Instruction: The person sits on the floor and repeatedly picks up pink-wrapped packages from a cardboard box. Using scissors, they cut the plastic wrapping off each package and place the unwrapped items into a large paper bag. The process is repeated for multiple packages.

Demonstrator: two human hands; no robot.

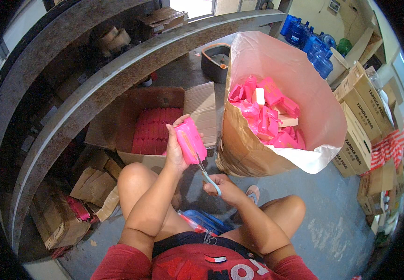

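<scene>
My left hand (176,148) is wrapped round a bright pink wrapped packet (190,137), held up in front of the carton. In my right hand (225,188) is a pair of scissors (210,178) with light blue handles; the blades meet the packet's lower edge. Whether they have cut into the wrapper I cannot tell. Behind my left hand, an open cardboard carton (126,105) holds rows of similar pink packets (155,133). To the right stands a large brown paper sack (241,144) with a white lining, holding a loose heap of pink packets (269,109) and some pale bare blocks (259,96).
A curved-looking metal beam (118,60) spans the left and far side. Torn cardboard (94,186) lies at the left. A dark bin (215,63) stands beyond the sack. Blue water jugs (321,60) and stacked cartons (358,116) are at the right. A blue tray (206,220) lies between my legs.
</scene>
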